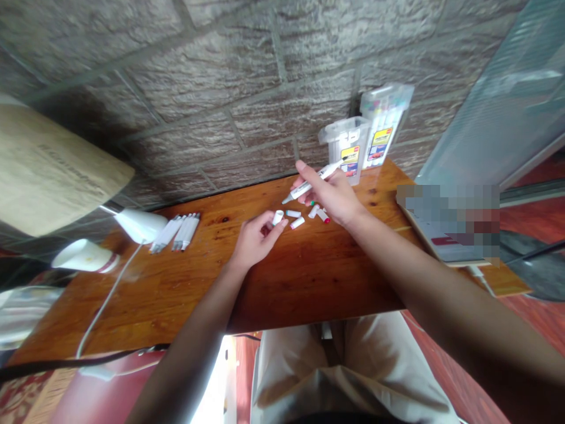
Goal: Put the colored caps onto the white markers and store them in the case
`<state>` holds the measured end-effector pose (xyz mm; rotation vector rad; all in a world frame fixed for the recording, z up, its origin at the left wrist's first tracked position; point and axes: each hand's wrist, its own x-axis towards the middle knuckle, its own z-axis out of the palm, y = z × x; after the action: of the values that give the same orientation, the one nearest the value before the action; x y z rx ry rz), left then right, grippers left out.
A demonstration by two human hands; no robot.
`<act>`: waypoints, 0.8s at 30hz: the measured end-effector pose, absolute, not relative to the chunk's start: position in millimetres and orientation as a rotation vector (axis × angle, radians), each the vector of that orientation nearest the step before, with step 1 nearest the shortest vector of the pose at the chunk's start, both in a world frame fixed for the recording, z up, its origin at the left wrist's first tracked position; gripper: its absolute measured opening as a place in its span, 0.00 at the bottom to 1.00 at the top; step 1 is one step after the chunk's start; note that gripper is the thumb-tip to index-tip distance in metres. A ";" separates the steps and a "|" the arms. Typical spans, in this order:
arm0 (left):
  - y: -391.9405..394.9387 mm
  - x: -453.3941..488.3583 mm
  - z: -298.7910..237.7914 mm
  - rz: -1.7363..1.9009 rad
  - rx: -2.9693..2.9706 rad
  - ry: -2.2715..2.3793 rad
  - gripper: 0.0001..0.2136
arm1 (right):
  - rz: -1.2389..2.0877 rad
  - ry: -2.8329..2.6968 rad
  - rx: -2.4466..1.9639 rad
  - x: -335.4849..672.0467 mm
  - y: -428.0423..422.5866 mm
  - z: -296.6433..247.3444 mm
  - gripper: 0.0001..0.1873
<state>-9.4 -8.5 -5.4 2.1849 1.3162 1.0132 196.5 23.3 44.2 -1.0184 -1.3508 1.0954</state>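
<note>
1 white marker (301,190) sits in the right hand (336,197), gripped between thumb and fingers and slanted so that its narrow gray tip points down toward the left hand (256,237). the left hand pinches a small white cap (278,217), open rim facing up, near that tip but apart from it. both hands are over a wooden table (300,271). at least 4 loose caps (297,222) lie on the wood between the hands, mostly white with teal, pink or red ends.

beyond the right hand stand 2 clear plastic boxes with yellow labels: the nearer box (335,135), partly hidden by the marker and hand, and the farther box (388,112), which has markers inside.

off to the left, 2 bunches of white markers (189,229) lie side by side near a white lamp base (140,225) and a white cup (82,256). a device (450,250) with a pixelated screen rests at the table's right end.
</note>
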 end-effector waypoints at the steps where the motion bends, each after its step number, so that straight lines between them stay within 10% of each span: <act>1: -8.3 -9.8 -5.4 1.019 2.187 1.315 0.14 | 1.076 -1.378 -1.034 196.5 21.5 45.1 0.32; 24: -5.1 -9.8 -3.9 1.044 2.147 1.375 0.14 | 0.690 -1.438 -1.279 205.6 14.9 53.3 0.30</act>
<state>-9.8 -5.1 -3.9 2.1469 1.3752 1.0445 205.6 14.9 53.3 -1.2786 -1.4380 0.6898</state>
